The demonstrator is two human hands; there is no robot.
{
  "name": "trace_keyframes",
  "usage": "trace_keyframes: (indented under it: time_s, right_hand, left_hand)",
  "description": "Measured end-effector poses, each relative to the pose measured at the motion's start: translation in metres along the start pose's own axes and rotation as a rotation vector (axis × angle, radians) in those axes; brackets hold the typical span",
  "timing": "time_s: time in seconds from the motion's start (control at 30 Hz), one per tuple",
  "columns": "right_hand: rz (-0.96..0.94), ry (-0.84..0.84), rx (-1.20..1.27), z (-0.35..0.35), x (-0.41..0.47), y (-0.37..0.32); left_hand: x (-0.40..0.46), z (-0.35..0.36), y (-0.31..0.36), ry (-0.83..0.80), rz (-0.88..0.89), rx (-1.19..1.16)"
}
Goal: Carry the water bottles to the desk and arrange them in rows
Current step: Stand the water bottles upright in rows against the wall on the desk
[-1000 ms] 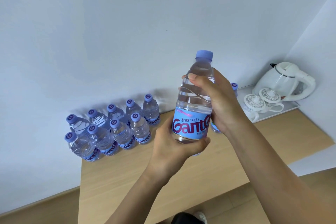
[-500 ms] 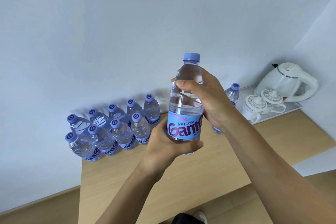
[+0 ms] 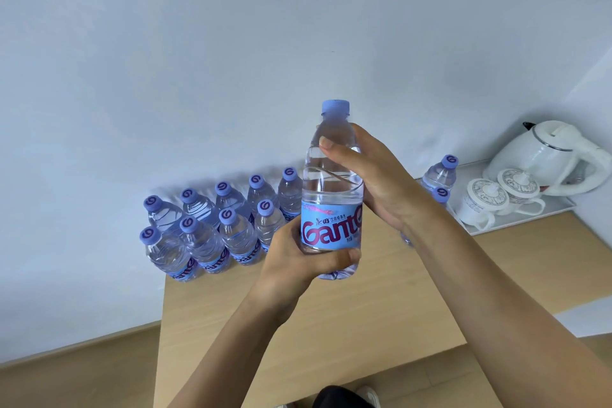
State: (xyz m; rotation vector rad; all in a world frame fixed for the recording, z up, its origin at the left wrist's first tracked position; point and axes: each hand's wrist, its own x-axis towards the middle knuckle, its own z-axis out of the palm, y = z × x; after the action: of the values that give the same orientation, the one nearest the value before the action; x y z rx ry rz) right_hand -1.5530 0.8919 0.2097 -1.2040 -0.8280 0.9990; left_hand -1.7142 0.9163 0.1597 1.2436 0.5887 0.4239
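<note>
Clear ribbed plastic water bottle with a lilac screw cap and blue "Gante" label [image 3: 332, 205], upright, held above the pale wood-grain desk [image 3: 364, 325] at frame centre. Left hand [image 3: 298, 255] wraps the lower label and base, thumb across the front. Right hand [image 3: 374, 182] curls round the shoulder, thumb pressed on the clear upper wall.

At 9 o'clock of the held bottle: nine matching capped bottles [image 3: 212, 228] stand in two rows, five behind, four in front, sides touching. At 3 o'clock: two more bottles [image 3: 440, 175], partly hidden by the wrist.

Farther at 3 o'clock, a flat white tray [image 3: 516, 222] holds a glossy white kettle [image 3: 546, 156] and two lidded patterned ceramic cups [image 3: 496, 199].
</note>
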Motion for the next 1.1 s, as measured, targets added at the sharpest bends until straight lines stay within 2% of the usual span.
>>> trace_keyframes:
  time_s: [0.13, 0.3, 0.47, 0.87, 0.97, 1.1]
  right_hand:
    - [0.043, -0.019, 0.058, 0.004, 0.002, 0.005]
    - [0.055, 0.035, 0.018, 0.006, 0.002, 0.010]
    - [0.032, 0.022, 0.013, -0.001, -0.002, 0.015]
    - [0.085, -0.043, -0.032, -0.023, -0.012, 0.050]
    - [0.117, -0.059, -0.029, -0.025, -0.013, 0.062]
    - [0.166, -0.105, -0.170, -0.027, -0.017, 0.075]
  left_hand:
    - [-0.002, -0.004, -0.002, 0.025, 0.004, 0.022]
    - [-0.003, -0.008, -0.007, 0.048, 0.002, 0.026]
    - [0.001, -0.012, -0.011, 0.051, -0.042, 0.148]
    - [0.008, -0.028, -0.043, -0.119, -0.165, 0.200]
    - [0.009, -0.035, -0.058, -0.104, -0.166, 0.237]
    - [0.015, -0.041, -0.087, -0.035, -0.155, 0.275]
